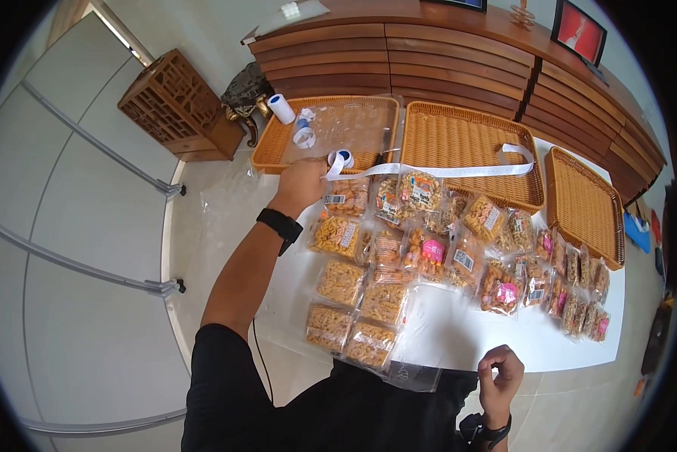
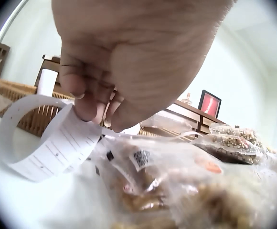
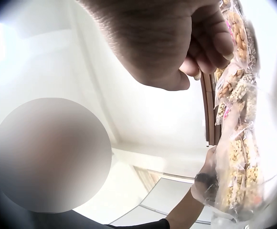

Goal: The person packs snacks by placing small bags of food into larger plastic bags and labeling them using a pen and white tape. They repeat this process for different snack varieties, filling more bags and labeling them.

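Observation:
At the upper left of the packets, my left hand point(image 1: 302, 184) pinches a white label strip point(image 1: 429, 171) beside a small roll point(image 1: 340, 160). In the left wrist view the fingertips of my left hand point(image 2: 133, 62) grip the strip, whose printed end point(image 2: 57, 152) curls into a loop above the white surface. A clear packet with a barcode label point(image 2: 141, 157) lies just below that hand. My right hand point(image 1: 500, 380) is held near the front table edge, fingers loosely curled; in the right wrist view nothing shows in the right hand point(image 3: 162, 43).
Clear snack packets point(image 1: 371, 343) lie in rows across the white table point(image 1: 444, 331). Behind them stand wicker trays point(image 1: 466, 135), the left one holding plastic film and a white roll point(image 1: 281, 108). Another tray point(image 1: 583, 203) is at the right. A wooden cabinet point(image 1: 459, 60) is at the back.

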`<move>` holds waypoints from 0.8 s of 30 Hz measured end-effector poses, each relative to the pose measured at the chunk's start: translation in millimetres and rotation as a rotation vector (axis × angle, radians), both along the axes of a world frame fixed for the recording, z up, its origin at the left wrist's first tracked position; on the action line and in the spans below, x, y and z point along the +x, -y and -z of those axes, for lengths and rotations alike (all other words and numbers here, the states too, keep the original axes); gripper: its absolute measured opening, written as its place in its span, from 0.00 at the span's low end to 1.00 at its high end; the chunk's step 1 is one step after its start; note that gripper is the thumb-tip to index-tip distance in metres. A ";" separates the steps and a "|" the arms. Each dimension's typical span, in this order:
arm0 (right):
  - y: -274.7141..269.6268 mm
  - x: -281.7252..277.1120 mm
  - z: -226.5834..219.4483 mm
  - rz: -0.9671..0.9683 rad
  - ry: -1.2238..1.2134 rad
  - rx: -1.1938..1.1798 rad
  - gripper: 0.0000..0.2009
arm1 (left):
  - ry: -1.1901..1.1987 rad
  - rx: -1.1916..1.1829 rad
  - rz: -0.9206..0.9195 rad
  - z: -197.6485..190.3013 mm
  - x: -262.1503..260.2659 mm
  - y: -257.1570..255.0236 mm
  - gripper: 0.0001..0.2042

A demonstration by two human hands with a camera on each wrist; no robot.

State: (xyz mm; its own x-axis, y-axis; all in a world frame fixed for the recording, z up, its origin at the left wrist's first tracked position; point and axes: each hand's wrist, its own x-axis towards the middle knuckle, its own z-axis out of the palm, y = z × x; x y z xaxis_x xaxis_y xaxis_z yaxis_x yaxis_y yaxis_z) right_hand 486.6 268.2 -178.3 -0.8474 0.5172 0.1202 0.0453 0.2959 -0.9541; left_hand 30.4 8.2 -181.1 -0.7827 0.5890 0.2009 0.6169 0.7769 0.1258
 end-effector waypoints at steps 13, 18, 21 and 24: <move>-4.7 6.5 15.1 -0.071 0.004 -0.015 0.08 | 0.049 0.136 -0.076 8.5 18.7 0.6 0.09; -3.3 9.6 14.4 -0.063 -0.004 -0.062 0.08 | 0.010 0.278 -0.068 16.2 19.0 -1.6 0.11; -9.3 16.1 15.7 -0.034 0.010 -0.041 0.09 | -0.045 0.406 -0.089 14.2 20.1 -1.9 0.13; -16.5 26.4 12.1 0.074 0.025 -0.114 0.12 | 0.027 0.633 -0.061 11.4 12.4 5.0 0.14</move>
